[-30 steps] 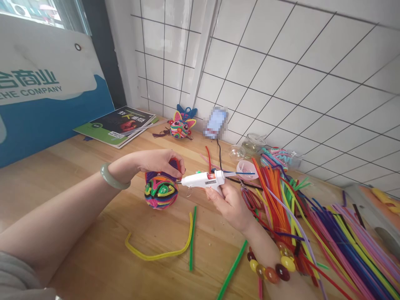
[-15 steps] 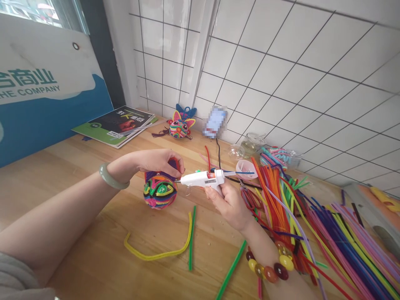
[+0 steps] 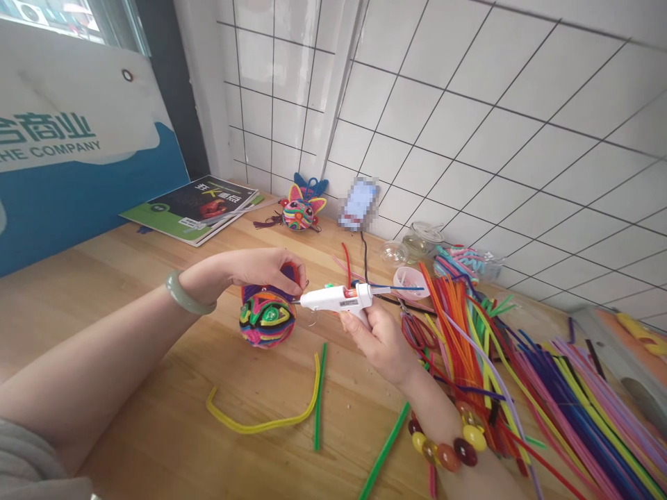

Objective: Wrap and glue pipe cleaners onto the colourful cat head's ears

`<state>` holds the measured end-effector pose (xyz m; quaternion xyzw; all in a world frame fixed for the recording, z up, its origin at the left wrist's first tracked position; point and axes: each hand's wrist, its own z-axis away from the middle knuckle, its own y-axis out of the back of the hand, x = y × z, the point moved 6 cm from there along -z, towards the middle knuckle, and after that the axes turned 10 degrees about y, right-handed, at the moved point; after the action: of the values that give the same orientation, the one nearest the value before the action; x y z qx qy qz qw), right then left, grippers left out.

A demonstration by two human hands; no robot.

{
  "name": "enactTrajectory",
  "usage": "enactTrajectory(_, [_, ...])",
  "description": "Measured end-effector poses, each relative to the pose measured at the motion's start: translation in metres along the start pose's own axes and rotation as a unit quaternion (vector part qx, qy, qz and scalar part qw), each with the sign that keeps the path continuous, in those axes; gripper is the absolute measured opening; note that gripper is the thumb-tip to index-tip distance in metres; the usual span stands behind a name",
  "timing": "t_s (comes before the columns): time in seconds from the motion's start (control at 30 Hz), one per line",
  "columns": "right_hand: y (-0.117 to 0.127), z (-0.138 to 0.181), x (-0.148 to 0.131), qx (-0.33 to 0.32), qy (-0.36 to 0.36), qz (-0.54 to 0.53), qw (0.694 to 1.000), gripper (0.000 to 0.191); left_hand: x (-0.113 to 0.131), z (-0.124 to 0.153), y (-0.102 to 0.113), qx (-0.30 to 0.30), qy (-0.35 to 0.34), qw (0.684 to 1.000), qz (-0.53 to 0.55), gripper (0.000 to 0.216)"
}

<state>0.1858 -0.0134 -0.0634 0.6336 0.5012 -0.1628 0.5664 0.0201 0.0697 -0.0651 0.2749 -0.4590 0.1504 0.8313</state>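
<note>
My left hand (image 3: pixel 265 267) grips the top of a multicoloured pipe-cleaner ball (image 3: pixel 267 318) that rests on the wooden table (image 3: pixel 156 417). Its fingers are curled over the ball's purple upper edge. My right hand (image 3: pixel 383 342) is closed round the handle of a white hot glue gun (image 3: pixel 333 298). The gun points left, with its nozzle touching the ball's upper right side, just under my left fingertips. A green bangle sits on my left wrist and a beaded bracelet on my right.
A bent yellow pipe cleaner (image 3: pixel 271 417) and green ones (image 3: pixel 319 396) lie in front of the ball. A big heap of coloured pipe cleaners (image 3: pixel 547 389) fills the right. Scissors (image 3: pixel 414 330), a pink dish (image 3: pixel 409 279), jars (image 3: pixel 417 239), a finished figure (image 3: pixel 299 208), magazines (image 3: pixel 201 205) and a phone (image 3: pixel 359 201) stand behind.
Almost nothing has moved: both hands keep their hold, and the glue gun's nozzle stays at the ball's upper right. The view has shifted slightly.
</note>
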Motion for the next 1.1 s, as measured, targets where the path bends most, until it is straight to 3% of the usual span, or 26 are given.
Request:
enactTrajectory(0.8, [0.0032, -0.0007, -0.0026, 0.029, 0.023, 0.003, 0.999, 0.022, -0.0003, -0.0004, 0.0013, 0.006, -0.003, 1.000, -0.009, 0.017])
enactTrajectory(1.1, [0.0019, 0.0011, 0.0039, 0.032, -0.005, -0.036, 0.999, 0.026, -0.0006, -0.0005, 0.0027, 0.017, 0.007, 0.999, -0.034, 0.025])
